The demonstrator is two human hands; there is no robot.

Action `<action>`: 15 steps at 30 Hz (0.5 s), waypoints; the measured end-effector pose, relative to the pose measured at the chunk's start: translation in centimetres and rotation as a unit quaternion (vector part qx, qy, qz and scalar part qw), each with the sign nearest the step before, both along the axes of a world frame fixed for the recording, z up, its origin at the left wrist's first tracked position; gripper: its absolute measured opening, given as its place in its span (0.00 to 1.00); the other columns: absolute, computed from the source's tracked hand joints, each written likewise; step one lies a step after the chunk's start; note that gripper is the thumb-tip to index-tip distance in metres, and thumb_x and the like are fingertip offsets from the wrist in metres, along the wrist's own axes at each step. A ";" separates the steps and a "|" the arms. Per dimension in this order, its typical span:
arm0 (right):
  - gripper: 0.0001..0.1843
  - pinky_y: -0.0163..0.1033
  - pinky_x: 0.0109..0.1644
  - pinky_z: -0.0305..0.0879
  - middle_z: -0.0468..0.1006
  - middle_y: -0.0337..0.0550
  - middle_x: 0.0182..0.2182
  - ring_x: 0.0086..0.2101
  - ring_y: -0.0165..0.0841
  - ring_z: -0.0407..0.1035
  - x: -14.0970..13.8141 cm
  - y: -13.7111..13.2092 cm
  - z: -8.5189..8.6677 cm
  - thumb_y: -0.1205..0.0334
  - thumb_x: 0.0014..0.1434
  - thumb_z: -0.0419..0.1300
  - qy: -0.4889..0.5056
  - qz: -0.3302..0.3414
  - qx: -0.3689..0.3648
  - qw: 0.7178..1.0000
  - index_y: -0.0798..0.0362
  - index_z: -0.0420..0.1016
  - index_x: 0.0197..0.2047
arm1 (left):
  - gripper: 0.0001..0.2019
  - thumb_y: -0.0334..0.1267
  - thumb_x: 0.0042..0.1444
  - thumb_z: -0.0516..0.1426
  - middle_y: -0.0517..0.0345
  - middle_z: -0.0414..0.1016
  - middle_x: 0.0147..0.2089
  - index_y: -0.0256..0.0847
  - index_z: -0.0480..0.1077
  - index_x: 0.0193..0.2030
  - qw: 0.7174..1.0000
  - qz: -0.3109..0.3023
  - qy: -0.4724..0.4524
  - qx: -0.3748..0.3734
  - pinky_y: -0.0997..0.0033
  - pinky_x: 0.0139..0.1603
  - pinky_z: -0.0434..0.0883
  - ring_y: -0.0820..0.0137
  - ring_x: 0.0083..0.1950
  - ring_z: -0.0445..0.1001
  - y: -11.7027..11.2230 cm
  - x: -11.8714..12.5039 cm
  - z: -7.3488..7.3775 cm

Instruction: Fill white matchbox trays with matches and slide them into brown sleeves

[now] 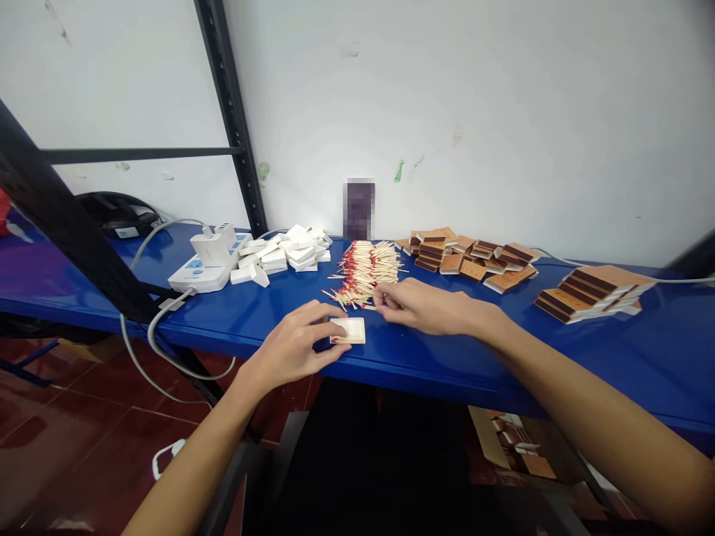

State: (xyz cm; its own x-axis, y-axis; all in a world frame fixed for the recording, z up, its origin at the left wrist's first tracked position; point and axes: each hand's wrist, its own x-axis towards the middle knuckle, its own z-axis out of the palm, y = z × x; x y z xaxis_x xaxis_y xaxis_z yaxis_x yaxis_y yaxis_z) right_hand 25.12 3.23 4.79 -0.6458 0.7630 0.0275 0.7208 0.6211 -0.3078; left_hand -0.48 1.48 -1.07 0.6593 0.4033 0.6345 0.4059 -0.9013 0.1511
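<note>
White wall (474, 89), scuffed and marked in places, is set behind a blue surface (441, 361), which is framed at the left by dark metal shelf posts (237, 112). At the near edge, a small white matchbox tray (356, 328) is clamped in the left hand (296, 341) – its near side is met by the thumb, and a finger is bent over its left end. Inside the tray, along the near wall, matches (342, 342) are laid with red heads to the left; their exact number cannot be told. Just beyond the tray, a heap of loose matches (367, 269) is spread. At its near right edge the right hand (377, 296) is placed, thumb and fingertips drawn together; whether a match is pinched between them cannot be told. To the left of the heap, white matchbox trays (287, 257) are piled, and beside them a power strip (195, 279) is fitted with white plugs. To the right, brown matchbox sleeves (472, 257) are jumbled together – more are stacked neatly farther right (592, 292). Below the surface, an open cardboard box (485, 439) is partly seen
</note>
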 end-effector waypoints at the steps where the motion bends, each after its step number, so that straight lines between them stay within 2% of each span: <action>1: 0.08 0.36 0.32 0.51 0.70 0.38 0.26 0.25 0.29 0.59 -0.1 -0.3 0.2 0.60 0.65 0.51 0.006 -0.002 -0.002 1.000 0.53 0.65 0.36 | 0.04 0.36 0.61 0.59 0.50 0.75 0.48 0.40 0.75 0.40 1.000 -0.002 -0.003 0.003 0.66 0.45 0.72 0.67 0.44 0.74 0.0 0.0 0.0; 5: 0.09 0.35 0.30 0.50 0.69 0.36 0.25 0.24 0.28 0.58 -0.5 -1.9 1.3 0.58 0.65 0.51 0.030 0.012 -0.007 0.999 0.52 0.66 0.35 | 0.04 0.36 0.61 0.60 0.50 0.75 0.48 0.39 0.72 0.42 1.000 -0.006 -0.018 0.005 0.67 0.46 0.72 0.67 0.45 0.73 0.1 0.1 0.0; 9: 0.10 0.34 0.29 0.49 0.69 0.35 0.24 0.23 0.28 0.58 -2.1 -3.7 2.2 0.56 0.66 0.51 0.012 0.039 -0.025 0.999 0.52 0.67 0.37 | 0.06 0.36 0.61 0.60 0.52 0.75 0.46 0.39 0.66 0.42 1.000 0.002 -0.020 -0.019 0.67 0.46 0.71 0.67 0.45 0.73 -0.1 0.1 0.1; 15: 0.07 0.35 0.30 0.49 0.76 0.46 0.31 0.28 0.31 0.64 -5.0 -4.5 1.8 0.64 0.65 0.54 -0.073 0.039 0.029 0.996 0.58 0.71 0.40 | 0.08 0.34 0.59 0.60 0.56 0.74 0.40 0.41 0.63 0.42 0.999 0.022 -0.028 -0.027 0.70 0.41 0.70 0.69 0.40 0.72 -0.4 0.1 0.2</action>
